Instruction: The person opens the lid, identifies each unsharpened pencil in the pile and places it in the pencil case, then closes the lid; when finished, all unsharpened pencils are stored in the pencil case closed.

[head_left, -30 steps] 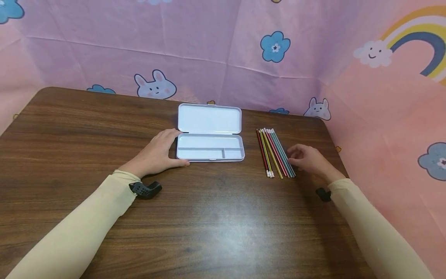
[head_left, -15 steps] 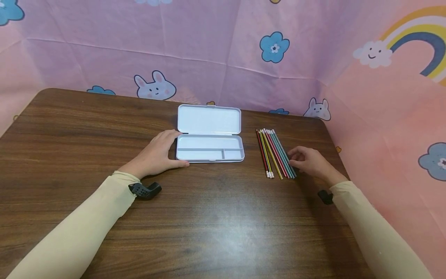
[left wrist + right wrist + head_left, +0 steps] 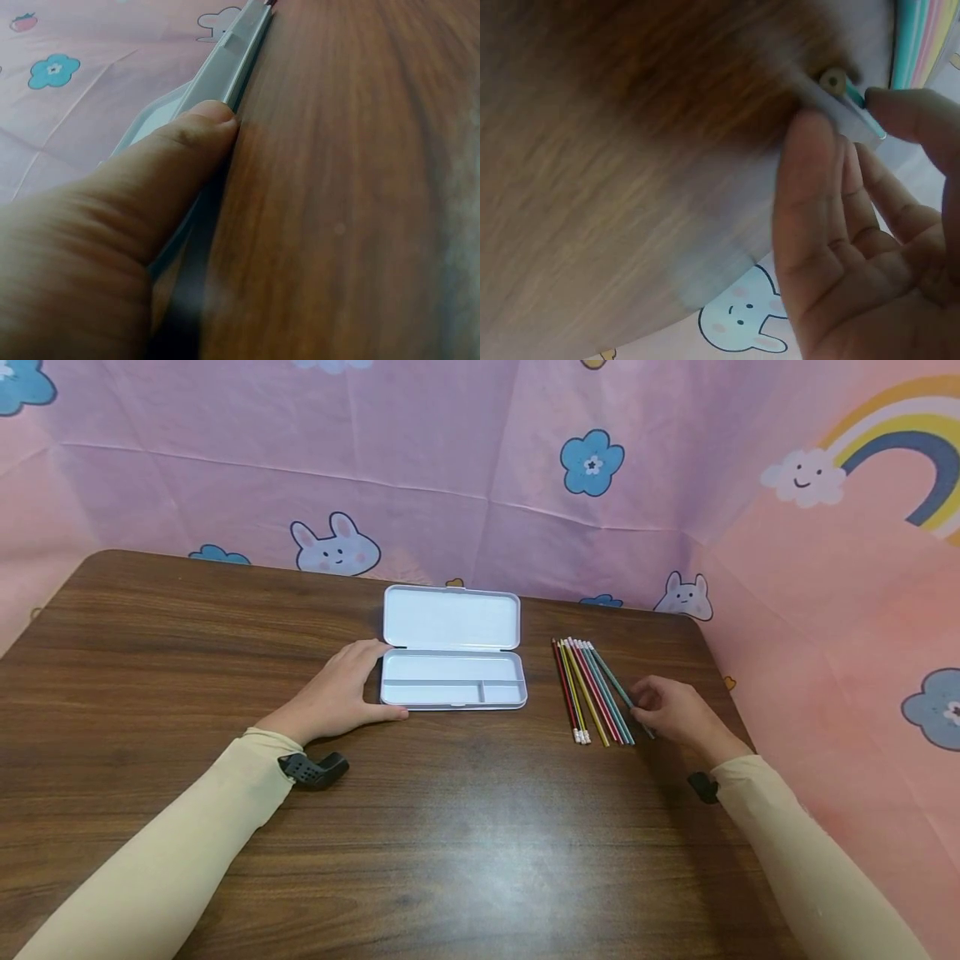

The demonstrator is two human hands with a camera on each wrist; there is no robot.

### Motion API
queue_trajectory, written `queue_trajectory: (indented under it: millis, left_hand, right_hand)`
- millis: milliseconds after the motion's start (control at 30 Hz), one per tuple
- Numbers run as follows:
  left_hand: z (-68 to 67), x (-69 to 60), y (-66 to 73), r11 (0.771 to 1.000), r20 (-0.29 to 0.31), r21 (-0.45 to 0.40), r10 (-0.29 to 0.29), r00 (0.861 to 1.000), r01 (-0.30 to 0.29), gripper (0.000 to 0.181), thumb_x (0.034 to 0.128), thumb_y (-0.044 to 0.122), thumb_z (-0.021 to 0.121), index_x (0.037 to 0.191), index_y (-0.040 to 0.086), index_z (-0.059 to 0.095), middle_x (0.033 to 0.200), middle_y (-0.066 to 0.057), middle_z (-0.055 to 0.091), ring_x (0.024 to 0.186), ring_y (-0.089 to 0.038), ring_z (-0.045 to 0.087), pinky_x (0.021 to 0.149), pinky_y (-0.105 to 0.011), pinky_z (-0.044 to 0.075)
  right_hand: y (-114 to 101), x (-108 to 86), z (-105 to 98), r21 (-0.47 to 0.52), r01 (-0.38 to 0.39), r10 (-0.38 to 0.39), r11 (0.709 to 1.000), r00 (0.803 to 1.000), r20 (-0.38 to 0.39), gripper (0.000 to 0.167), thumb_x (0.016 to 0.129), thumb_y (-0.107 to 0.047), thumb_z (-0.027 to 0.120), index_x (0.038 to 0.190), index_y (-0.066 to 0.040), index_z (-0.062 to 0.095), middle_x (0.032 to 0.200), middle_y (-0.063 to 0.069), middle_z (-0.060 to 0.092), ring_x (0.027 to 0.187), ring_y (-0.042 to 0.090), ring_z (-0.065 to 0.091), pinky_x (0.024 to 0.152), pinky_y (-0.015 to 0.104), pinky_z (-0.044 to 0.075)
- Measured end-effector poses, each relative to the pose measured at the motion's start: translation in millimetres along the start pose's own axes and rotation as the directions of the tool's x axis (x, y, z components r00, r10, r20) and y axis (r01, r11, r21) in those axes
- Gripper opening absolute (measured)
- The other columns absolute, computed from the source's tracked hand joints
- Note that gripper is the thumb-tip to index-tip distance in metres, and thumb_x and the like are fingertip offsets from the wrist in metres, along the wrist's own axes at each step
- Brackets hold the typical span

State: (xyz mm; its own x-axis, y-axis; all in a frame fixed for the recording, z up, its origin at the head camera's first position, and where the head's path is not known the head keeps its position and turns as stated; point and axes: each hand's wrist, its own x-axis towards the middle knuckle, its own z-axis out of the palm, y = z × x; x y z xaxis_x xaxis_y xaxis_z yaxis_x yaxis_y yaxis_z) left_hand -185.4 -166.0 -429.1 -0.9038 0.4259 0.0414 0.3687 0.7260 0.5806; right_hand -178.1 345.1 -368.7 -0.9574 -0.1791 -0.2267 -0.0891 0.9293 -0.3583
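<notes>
An open white pencil case [image 3: 453,664] lies on the table, its lid folded back and its compartments bare. At its left end my left hand [image 3: 333,689] grips it, thumb along the front edge and fingers at the back corner. The left wrist view shows the thumb [image 3: 176,154] pressed to the case's side. Right of the case lies a row of pencils [image 3: 588,693] in several colours. My right hand [image 3: 667,710] pinches a green pencil [image 3: 615,681], which slants away from the row. In the right wrist view, the green pencil's blunt end [image 3: 832,81] shows between thumb and fingers.
The brown wooden table [image 3: 450,827] has a right edge close to my right hand. A pink and purple patterned cloth [image 3: 450,468] hangs behind the table and along its right side. Black straps with devices [image 3: 313,770] sit at both wrists.
My right hand has shifted slightly right, and the outermost green pencil's near end has swung right, away from the row. My left hand and the pencil case have stayed in place.
</notes>
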Motion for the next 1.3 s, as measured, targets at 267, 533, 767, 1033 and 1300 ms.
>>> queue_trajectory:
  millis: [267,533,767,1033,1300]
  left_hand:
    - [0.2,0.6,0.8,1.000,-0.007,0.002,0.000,1.000,0.000,0.104,0.0826,0.061,0.080,0.158,0.006,0.035,0.161,-0.016,0.035,0.149,-0.037,0.030,0.122,-0.059,0.025]
    - [0.4,1.6,-2.3,1.000,-0.017,0.000,0.014,1.000,-0.014,0.103,0.0826,0.063,0.079,0.158,0.007,0.036,0.159,-0.014,0.038,0.148,-0.036,0.031,0.121,-0.059,0.025]
    - [0.3,1.4,-2.3,1.000,-0.010,0.003,0.008,1.000,-0.008,0.104,0.0828,0.064,0.079,0.158,0.006,0.035,0.160,-0.015,0.037,0.149,-0.036,0.030,0.122,-0.059,0.024]
    - [0.5,1.5,-0.9,1.000,-0.004,0.005,-0.002,1.000,0.002,0.106,0.0825,0.063,0.080,0.159,0.006,0.034,0.161,-0.016,0.034,0.150,-0.037,0.029,0.122,-0.059,0.023]
    - [1.1,0.5,-1.9,1.000,-0.005,0.002,-0.002,1.000,0.002,0.105,0.0830,0.064,0.078,0.159,0.006,0.034,0.161,-0.016,0.035,0.150,-0.036,0.030,0.123,-0.058,0.023]
  right_hand:
    - [3,-7.4,2,-0.012,0.007,-0.007,1.000,1.000,0.000,0.026,0.097,-0.013,0.071,0.118,0.001,0.067,0.104,0.016,0.069,0.093,0.028,0.064,0.074,0.039,0.054]
    - [8,-11.6,4,-0.034,0.018,-0.021,0.999,0.998,-0.066,0.019,0.096,-0.004,0.067,0.114,0.001,0.069,0.100,0.016,0.070,0.087,0.028,0.062,0.069,0.036,0.050]
    - [15,-14.8,4,-0.069,-0.040,0.032,0.997,0.993,-0.111,0.020,0.095,-0.007,0.066,0.114,-0.001,0.069,0.099,0.016,0.071,0.084,0.027,0.063,0.067,0.035,0.048]
    - [17,-16.5,4,-0.098,-0.007,-0.012,0.995,0.981,-0.193,0.020,0.094,-0.007,0.068,0.113,-0.002,0.071,0.102,0.016,0.069,0.089,0.030,0.064,0.070,0.039,0.050]
    - [8,-14.8,5,-0.125,0.116,-0.154,0.985,0.922,-0.355,0.020,0.090,-0.002,0.067,0.108,-0.002,0.075,0.096,0.014,0.069,0.085,0.031,0.066,0.071,0.045,0.053]
